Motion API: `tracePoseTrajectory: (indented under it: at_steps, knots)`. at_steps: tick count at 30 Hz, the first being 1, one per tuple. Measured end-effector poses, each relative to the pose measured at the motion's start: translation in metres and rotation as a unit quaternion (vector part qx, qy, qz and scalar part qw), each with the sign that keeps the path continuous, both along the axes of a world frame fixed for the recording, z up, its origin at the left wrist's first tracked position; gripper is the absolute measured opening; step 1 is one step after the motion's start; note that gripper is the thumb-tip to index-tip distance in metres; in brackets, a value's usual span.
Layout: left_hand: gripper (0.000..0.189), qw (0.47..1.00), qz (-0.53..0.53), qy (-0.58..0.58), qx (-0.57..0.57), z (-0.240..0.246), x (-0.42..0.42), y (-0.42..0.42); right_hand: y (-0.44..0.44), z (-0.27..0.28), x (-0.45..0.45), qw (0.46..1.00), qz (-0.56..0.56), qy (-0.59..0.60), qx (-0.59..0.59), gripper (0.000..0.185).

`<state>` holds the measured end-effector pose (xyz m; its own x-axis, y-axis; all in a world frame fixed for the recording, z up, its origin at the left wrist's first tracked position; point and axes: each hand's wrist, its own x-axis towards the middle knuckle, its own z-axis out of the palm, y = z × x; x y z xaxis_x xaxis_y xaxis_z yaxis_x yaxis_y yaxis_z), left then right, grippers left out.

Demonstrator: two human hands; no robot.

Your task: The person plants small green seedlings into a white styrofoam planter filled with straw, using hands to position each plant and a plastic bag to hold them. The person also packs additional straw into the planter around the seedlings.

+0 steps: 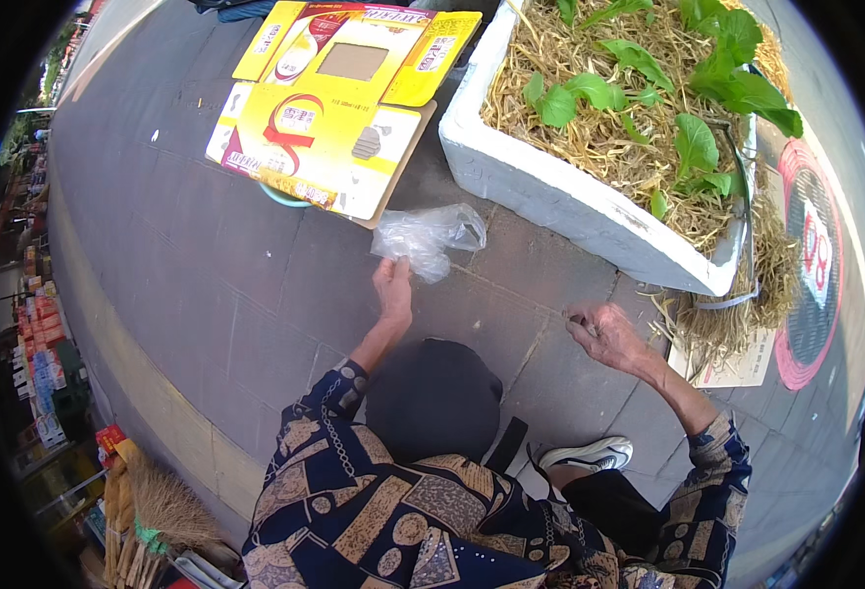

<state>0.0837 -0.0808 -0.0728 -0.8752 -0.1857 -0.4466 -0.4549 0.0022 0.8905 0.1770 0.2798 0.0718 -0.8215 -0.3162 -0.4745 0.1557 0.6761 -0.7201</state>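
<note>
My left hand (393, 286) pinches the near edge of a clear plastic bag (426, 239), which hangs crumpled above the paving. My right hand (604, 331) is raised over the tiles, its fingers curled together and slightly blurred; whether something small sits between them I cannot tell. Beyond it stands a white foam box (580, 199) filled with straw (594, 154) and leafy green seedlings (696, 147). Flattened yellow and white printed cardboard (307, 140) lies beyond the bag, over a pale green rim (284, 197) that shows only in part.
A tied bundle of straw (734, 316) lies on a cardboard sheet (749, 361) at the right, near a round painted cover (812, 258). Brooms (164, 501) and shop goods (42, 346) line the left. My shoe (591, 454) is on the paving below my right hand.
</note>
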Motion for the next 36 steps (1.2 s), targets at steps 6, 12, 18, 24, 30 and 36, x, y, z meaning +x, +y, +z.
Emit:
tracePoseTrajectory:
  at_steps: [6,12,18,24,30,36]
  knots:
    - [0.028,0.943,-0.162,-0.128,0.259,0.092,0.038,0.016,-0.021,0.005,-0.007,0.991,-0.038,0.052,-0.113,0.079]
    - [0.031,0.826,-0.522,-0.138,0.160,0.165,0.008,0.113,0.023,0.035,0.029,0.940,-0.191,0.175,-0.224,0.068]
    - [0.034,0.672,-0.716,-0.163,0.091,0.189,0.009,0.230,0.156,0.065,0.081,0.732,-0.561,0.046,-0.383,0.018]
    - [0.063,0.634,-0.756,-0.082,-0.143,0.214,0.062,0.327,0.235,0.069,0.172,0.684,-0.649,0.091,-0.321,0.014]
    - [0.054,0.598,-0.698,0.390,-0.048,0.244,0.131,0.438,0.223,0.060,0.199,0.870,-0.417,0.200,-0.173,0.021]
    - [0.013,0.700,-0.703,0.116,0.048,0.256,0.125,0.502,0.284,0.069,0.223,0.858,-0.446,0.234,-0.099,0.022]
